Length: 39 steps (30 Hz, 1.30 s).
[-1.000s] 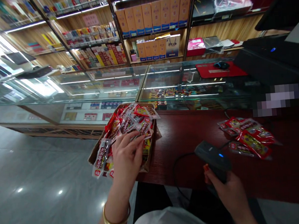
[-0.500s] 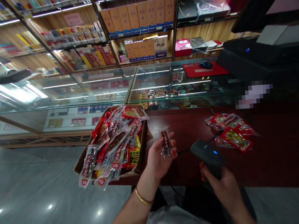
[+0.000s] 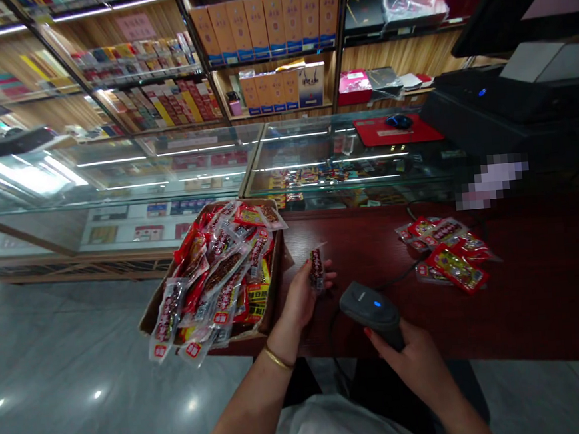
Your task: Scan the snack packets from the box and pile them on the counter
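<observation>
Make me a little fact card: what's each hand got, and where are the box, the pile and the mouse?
Left hand: holds one packet
Right hand: holds scanner, blue light on
Box: left of both hands, heaped with packets
Pile: more packets, on the table, right of scanner
Mouse: on red mat

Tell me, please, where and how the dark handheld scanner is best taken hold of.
Probably grip the scanner by its handle, from the near right, as the right hand does: its broad head points away and left, toward the packet in the left hand, while the narrower handle slants back and right.
</observation>
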### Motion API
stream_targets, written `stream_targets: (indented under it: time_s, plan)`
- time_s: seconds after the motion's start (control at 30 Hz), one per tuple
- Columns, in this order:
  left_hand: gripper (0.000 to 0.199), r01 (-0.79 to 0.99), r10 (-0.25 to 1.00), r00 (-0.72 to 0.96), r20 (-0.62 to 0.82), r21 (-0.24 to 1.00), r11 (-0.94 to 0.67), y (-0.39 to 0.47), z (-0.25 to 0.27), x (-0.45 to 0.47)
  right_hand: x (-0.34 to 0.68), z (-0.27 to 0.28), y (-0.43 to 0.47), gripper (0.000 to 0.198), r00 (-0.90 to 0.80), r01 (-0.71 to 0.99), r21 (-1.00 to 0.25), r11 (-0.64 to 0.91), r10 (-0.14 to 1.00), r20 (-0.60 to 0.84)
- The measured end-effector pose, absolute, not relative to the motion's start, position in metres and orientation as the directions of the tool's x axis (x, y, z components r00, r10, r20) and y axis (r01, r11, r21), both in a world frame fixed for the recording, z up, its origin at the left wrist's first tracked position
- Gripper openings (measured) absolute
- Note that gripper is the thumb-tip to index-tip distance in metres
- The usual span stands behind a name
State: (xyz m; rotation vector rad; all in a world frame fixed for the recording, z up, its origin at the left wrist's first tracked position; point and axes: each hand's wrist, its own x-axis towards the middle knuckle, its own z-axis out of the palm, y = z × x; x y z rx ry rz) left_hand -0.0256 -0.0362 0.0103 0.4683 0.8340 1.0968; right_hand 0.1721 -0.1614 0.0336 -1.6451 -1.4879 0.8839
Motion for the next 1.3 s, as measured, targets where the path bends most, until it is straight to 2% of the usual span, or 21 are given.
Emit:
stream_targets:
  time_s: [0.1,0.23,0.57,0.87,0.97,1.13,1.3]
  plan:
    - [0.040,-0.590,0.886,0.296,-0.358,0.661,0.464,-0.034,0.007,-0.030,0.174,0.036,-0.160,0.028,0.044,0.515,-0.857,-0.031,0.999,-0.010]
    - [0.039,-0.511,0.849,0.370,-0.377,0.681,0.525,-0.031,0.005,-0.034,0.180,0.037,-0.159,0.029,0.017,0.577,-0.817,-0.024,1.000,-0.018]
    - [0.028,-0.444,0.799,0.377,-0.469,0.665,0.600,-0.021,0.001,-0.028,0.186,0.035,-0.158,0.030,0.022,0.633,-0.773,-0.038,0.999,-0.031]
    - [0.035,-0.531,0.815,0.384,-0.435,0.618,0.580,-0.022,0.007,-0.034,0.184,0.033,-0.155,0.030,0.069,0.593,-0.804,-0.046,0.998,-0.006]
    - [0.035,-0.510,0.838,0.353,-0.416,0.665,0.545,-0.023,0.009,-0.032,0.185,0.036,-0.157,0.027,0.120,0.552,-0.832,-0.050,0.993,0.020]
    - [0.037,-0.326,0.872,0.316,-0.374,0.820,0.470,-0.013,0.021,-0.003,0.195,0.040,-0.166,0.028,0.303,0.477,-0.869,-0.131,0.953,0.022]
    - [0.032,-0.188,0.841,0.404,-0.360,0.867,0.461,0.018,0.038,0.076,0.209,0.043,-0.179,0.033,0.438,0.371,-0.903,-0.216,0.898,-0.035]
